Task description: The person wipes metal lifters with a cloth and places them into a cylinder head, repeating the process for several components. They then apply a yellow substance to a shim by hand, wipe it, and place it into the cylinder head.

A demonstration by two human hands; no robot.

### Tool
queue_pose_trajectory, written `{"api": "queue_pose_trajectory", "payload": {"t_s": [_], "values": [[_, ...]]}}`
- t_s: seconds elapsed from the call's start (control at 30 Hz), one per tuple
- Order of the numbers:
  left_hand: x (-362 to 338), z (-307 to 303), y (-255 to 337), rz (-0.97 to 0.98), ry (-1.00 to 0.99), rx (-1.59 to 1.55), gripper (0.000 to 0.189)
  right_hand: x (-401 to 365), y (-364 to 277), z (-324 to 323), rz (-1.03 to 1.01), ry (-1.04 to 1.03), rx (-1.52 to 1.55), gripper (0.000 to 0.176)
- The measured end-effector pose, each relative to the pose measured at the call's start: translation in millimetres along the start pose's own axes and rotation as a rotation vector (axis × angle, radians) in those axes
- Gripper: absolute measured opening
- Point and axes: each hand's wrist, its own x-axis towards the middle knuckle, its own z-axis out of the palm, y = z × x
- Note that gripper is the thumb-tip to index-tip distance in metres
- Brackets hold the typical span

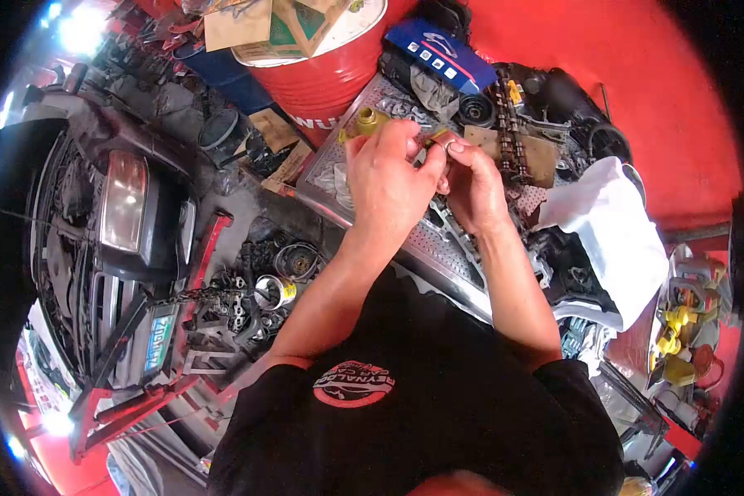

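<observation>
My left hand (390,180) and my right hand (481,186) meet above a perforated metal work tray (442,258). Both are closed, with their fingertips around a small curved metal piece (443,139) that resembles a bearing shell. My right thumb and forefinger pinch its near edge, while the left fingers partly hide the other side. Just beyond my left hand is a yellow bottle (366,122). Camshafts (513,136) lie on cardboard to the right of my hands. Below my right wrist, metal engine parts (463,236) rest on the tray.
A red drum (326,87) with cardboard on top stands behind the tray. A blue box (441,54) lies at the back, and white cloth (612,240) drapes at the right. On the left are a car front (124,198), a red engine hoist (211,256) and loose parts on the floor.
</observation>
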Motion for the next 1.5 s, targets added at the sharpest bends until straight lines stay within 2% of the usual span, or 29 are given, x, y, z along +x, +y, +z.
{"api": "queue_pose_trajectory", "payload": {"t_s": [0.17, 0.37, 0.63, 0.77, 0.87, 0.97, 1.0, 1.07, 1.1, 1.13, 1.37, 1.47, 1.5], "values": [[-24, -14, 25, -0.116, -0.062, -0.009, 0.019, -34, 0, -1, 0.018, -0.012, -0.001, 0.022], [-41, -24, 33, -0.162, -0.055, -0.032, 0.013, -48, 3, 7, 0.024, 0.005, -0.057, 0.022], [-42, -19, 17, 0.167, 0.168, 0.131, 0.007, -40, 7, 10, 0.039, 0.053, -0.131, 0.028], [-32, -21, -1, 0.352, 0.051, 0.091, 0.006, -34, 5, 10, 0.087, -0.005, 0.047, 0.032], [-29, -23, -9, 0.318, -0.099, -0.014, 0.009, -31, 0, 15, 0.150, 0.021, 0.110, 0.033], [-29, -14, -16, 0.286, -0.086, -0.059, 0.010, -27, 5, 9, 0.148, -0.074, 0.079, 0.034], [-28, -9, -18, 0.265, -0.090, -0.068, 0.010, -25, 8, 13, 0.104, -0.005, 0.040, 0.036], [-28, -3, -21, 0.223, -0.102, -0.085, 0.010, -19, 13, 6, 0.092, 0.000, 0.050, 0.036], [-28, 0, -23, 0.232, -0.103, -0.102, 0.010, -17, 14, 4, 0.088, 0.002, 0.054, 0.036], [-26, 2, -25, 0.242, -0.103, -0.117, 0.010, -16, 15, 10, 0.057, 0.127, -0.009, 0.036], [-19, 22, -52, 0.370, -0.020, -0.037, 0.012, -7, 27, -17, 0.041, 0.065, 0.118, 0.041], [-20, 25, -51, 0.205, -0.083, -0.154, 0.025, -7, 27, -24, 0.011, -0.020, 0.116, 0.049], [-18, 24, -49, 0.136, -0.150, -0.304, 0.029, -8, 24, -23, 0.016, 0.009, 0.102, 0.049]]}}
